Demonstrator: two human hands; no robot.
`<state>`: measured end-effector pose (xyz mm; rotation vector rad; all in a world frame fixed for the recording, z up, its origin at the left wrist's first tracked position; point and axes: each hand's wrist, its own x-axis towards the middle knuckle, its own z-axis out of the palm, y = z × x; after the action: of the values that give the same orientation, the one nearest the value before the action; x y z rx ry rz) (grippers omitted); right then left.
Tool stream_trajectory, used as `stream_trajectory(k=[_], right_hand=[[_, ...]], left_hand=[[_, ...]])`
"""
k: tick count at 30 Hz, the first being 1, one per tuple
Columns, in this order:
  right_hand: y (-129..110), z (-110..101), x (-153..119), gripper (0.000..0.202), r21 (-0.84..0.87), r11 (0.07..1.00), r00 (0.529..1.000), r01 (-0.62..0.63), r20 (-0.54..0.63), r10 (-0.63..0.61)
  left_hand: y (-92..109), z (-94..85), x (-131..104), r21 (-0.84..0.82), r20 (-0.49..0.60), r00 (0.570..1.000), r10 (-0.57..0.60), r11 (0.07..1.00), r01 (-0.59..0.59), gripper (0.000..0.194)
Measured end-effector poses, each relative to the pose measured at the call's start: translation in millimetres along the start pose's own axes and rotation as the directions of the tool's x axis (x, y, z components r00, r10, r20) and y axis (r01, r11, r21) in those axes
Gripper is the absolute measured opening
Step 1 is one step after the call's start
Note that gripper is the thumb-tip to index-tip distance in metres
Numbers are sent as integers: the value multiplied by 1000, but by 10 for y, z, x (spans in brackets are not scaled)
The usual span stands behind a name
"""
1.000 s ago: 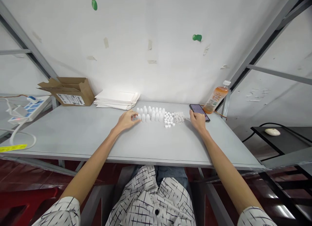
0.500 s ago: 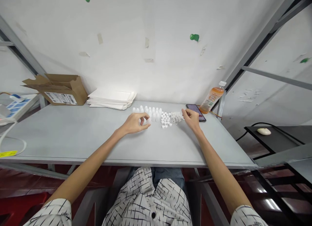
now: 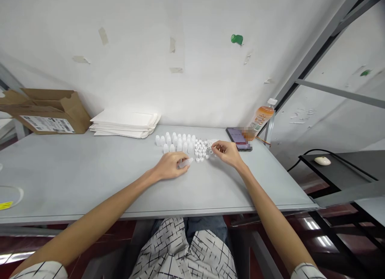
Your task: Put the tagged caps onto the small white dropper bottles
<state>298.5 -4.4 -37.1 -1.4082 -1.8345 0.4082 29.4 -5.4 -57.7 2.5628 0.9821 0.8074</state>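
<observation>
My left hand (image 3: 168, 166) is closed around a small translucent plastic dropper bottle (image 3: 185, 162), tilted over on its side with its tip pointing right. Just behind it, several like bottles (image 3: 175, 138) stand upright in rows. Small white caps (image 3: 200, 150) are grouped to the right of those bottles. At the right edge of the caps lies a loose heap of thin white rings (image 3: 213, 142). My right hand (image 3: 227, 152) reaches in over this heap with thumb and forefinger pinched, and a small white ring (image 3: 211, 152) shows at the fingertips.
A phone (image 3: 240, 139) lies behind my right hand, with an orange drink bottle (image 3: 261, 118) leaning beside it. White paper sheets or envelopes (image 3: 124, 122) are stacked at the wall. An opened cardboard box (image 3: 51, 110) stands far left. The grey table's (image 3: 192, 195) front edge is close to me.
My left hand has taken a dropper bottle and drawn it toward me. My right hand has moved left, from beside the phone to the rings. The view has shifted a little.
</observation>
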Motion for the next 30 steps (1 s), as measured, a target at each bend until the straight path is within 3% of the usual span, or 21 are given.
stream_trajectory(k=[7, 14, 20, 25, 30], right_hand=[[227, -146, 44, 16, -191, 972, 983, -136, -149, 108], [220, -60, 16, 18, -245, 968, 998, -57, 10, 61], [209, 72, 9, 13, -299, 953, 997, -41, 49, 58], [193, 108, 20, 13, -261, 960, 994, -106, -6, 108], [188, 78, 40, 17, -77, 994, 994, -75, -88, 68]], left_hand=[[-20, -39, 26, -16, -5, 998, -65, 998, 65, 23], [-14, -62, 39, -12, 1, 997, -78, 997, 78, 23], [-23, -32, 38, -13, 5, 996, -91, 996, 91, 24], [-44, -9, 36, -9, 8, 996, -90, 996, 90, 25], [-53, -19, 39, -20, 15, 994, -105, 994, 105, 26]])
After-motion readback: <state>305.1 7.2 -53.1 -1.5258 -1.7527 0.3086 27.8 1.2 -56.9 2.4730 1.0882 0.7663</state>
